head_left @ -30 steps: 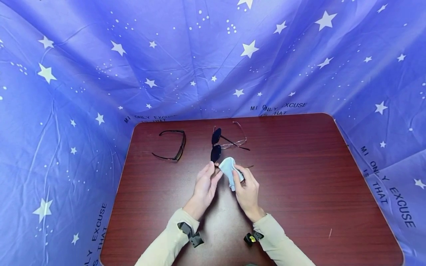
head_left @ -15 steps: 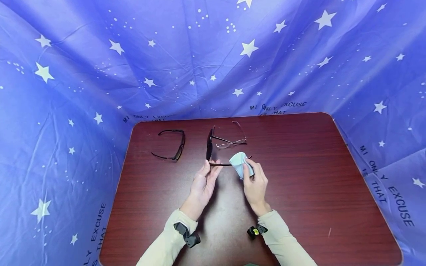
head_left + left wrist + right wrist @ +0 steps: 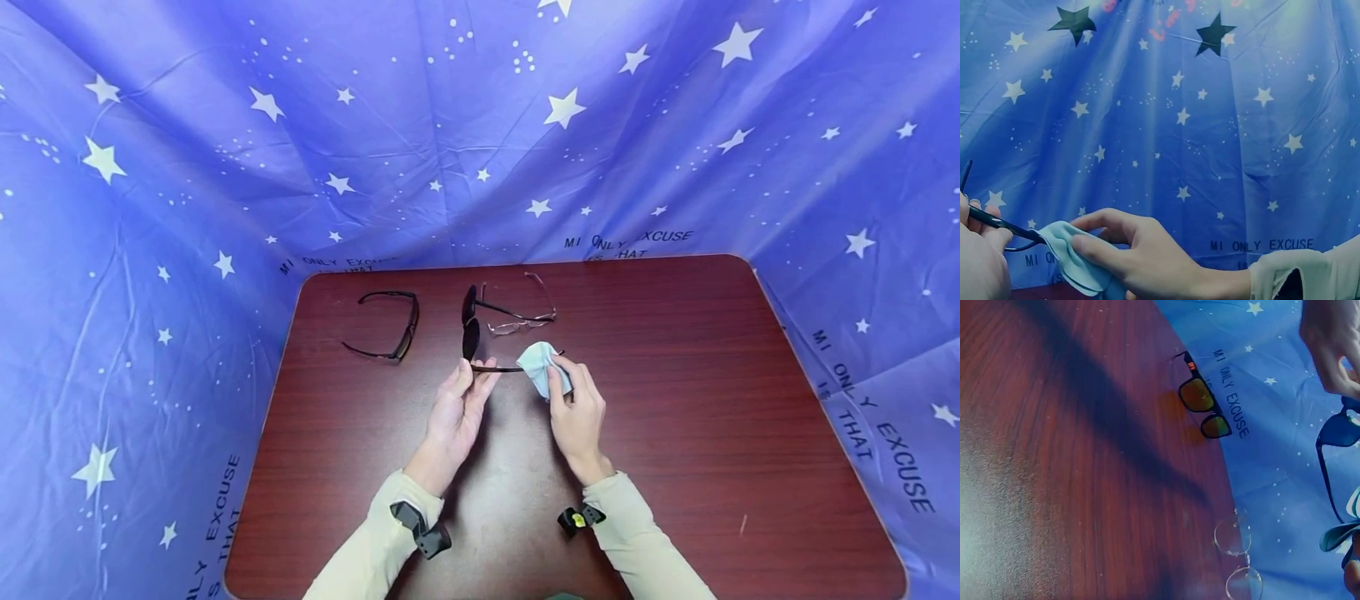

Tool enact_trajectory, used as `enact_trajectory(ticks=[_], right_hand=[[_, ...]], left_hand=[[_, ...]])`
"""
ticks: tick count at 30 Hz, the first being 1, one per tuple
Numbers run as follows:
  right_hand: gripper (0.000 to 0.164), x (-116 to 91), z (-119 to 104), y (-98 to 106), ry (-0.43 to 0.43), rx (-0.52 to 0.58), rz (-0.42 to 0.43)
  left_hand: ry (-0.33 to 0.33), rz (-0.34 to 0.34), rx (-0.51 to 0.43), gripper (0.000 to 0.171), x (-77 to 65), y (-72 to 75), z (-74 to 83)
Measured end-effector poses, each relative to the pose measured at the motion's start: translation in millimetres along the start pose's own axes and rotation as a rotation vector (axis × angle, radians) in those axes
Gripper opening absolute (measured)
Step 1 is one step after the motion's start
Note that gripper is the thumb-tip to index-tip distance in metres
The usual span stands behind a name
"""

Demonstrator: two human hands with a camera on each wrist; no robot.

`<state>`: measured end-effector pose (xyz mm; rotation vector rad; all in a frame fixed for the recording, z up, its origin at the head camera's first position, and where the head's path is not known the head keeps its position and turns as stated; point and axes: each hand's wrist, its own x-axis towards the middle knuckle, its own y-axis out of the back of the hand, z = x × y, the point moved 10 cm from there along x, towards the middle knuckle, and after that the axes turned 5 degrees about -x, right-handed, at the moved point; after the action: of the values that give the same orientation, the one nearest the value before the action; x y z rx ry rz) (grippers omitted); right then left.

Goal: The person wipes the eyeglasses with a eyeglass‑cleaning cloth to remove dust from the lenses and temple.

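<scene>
Dark sunglasses (image 3: 470, 337) are held up over the table, lenses to the left and temples stretching right. My left hand (image 3: 452, 412) pinches them between thumb and fingers at the corner where the near temple joins the frame. Toward that temple's far end, my right hand (image 3: 579, 417) grips a folded light blue cloth (image 3: 537, 367) wrapped about it; a dark tip shows past the cloth. In the left wrist view the same cloth (image 3: 1069, 256) covers part of the thin black temple (image 3: 997, 222). The right wrist view catches a dark lens (image 3: 1339, 430) at its right edge.
Black-framed glasses (image 3: 411, 329) with tinted lenses lie unfolded at the table's back left. Thin clear-lensed glasses (image 3: 517, 327) lie behind the sunglasses, partly overlapped by their far temple. A blue star-patterned curtain (image 3: 450, 150) surrounds the reddish-brown table (image 3: 712, 375).
My right hand and the cloth have slid right along the near temple. My left hand has shifted slightly left, and the sunglasses have turned so their lenses appear narrower.
</scene>
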<state>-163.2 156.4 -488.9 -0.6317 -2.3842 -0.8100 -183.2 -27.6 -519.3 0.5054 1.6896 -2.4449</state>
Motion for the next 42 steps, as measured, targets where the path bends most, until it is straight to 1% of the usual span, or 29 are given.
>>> enact_trajectory(ticks=[2, 6, 8, 10, 14, 17, 19, 22, 25, 27, 29, 32, 34, 36, 40, 42], right_hand=[[0.021, 0, -3, -2, 0.012, 0.018, -0.013], [0.025, -5, -18, -12, 0.080, 0.086, -0.062], [0.027, -8, -21, -15, 0.095, 0.095, -0.076], [0.026, -9, -18, -14, 0.086, 0.081, -0.072], [0.023, -6, -2, -7, 0.037, 0.007, -0.044], [0.021, -5, 6, -4, 0.013, 0.000, -0.045], [0.021, -7, 3, -6, 0.023, 0.036, -0.058], [0.023, -13, -11, -12, 0.049, 0.103, -0.089], [0.025, -16, -20, -16, 0.078, 0.120, -0.112], [0.026, -16, -19, -14, 0.090, 0.107, -0.107], [0.024, -13, -12, -11, 0.082, 0.070, -0.101], [0.023, -9, 1, -4, 0.043, 0.023, -0.079], [0.022, -7, 6, -1, 0.017, 0.016, -0.070], [0.023, -7, 5, -2, 0.017, 0.040, -0.077], [0.027, -10, -9, -9, 0.059, 0.117, -0.121], [0.027, -11, -15, -11, 0.079, 0.127, -0.140]], left_hand=[[-0.003, 0.003, 0.006, 0.024, 0.0, 0.0, 0.0], [0.003, -0.003, 0.019, 0.025, 0.1, -1.2, -2.1], [0.011, -0.015, 0.020, 0.023, 0.0, -2.2, -3.3], [0.017, -0.014, 0.020, 0.023, -0.2, -1.3, -3.8], [0.014, -0.019, 0.013, 0.021, -0.2, 0.5, -2.0], [0.015, -0.012, 0.018, 0.021, -0.8, 1.9, -2.0], [0.017, -0.006, 0.021, 0.021, -1.0, 2.5, -3.6], [0.020, -0.007, 0.048, 0.021, -0.2, 4.7, -8.5], [0.027, -0.018, 0.072, 0.023, 0.4, 6.3, -12.7], [0.031, -0.019, 0.067, 0.025, 0.3, 6.5, -13.4], [0.029, -0.021, 0.056, 0.026, -0.4, 4.6, -11.3], [0.019, -0.011, 0.048, 0.027, -1.4, 2.8, -7.2], [0.013, -0.009, 0.057, 0.029, -1.8, 2.2, -5.8], [0.012, -0.013, 0.056, 0.028, -1.8, 2.1, -5.6], [0.019, -0.017, 0.076, 0.027, -1.8, 2.6, -8.1], [0.025, -0.012, 0.097, 0.028, -2.0, 3.2, -9.4]])
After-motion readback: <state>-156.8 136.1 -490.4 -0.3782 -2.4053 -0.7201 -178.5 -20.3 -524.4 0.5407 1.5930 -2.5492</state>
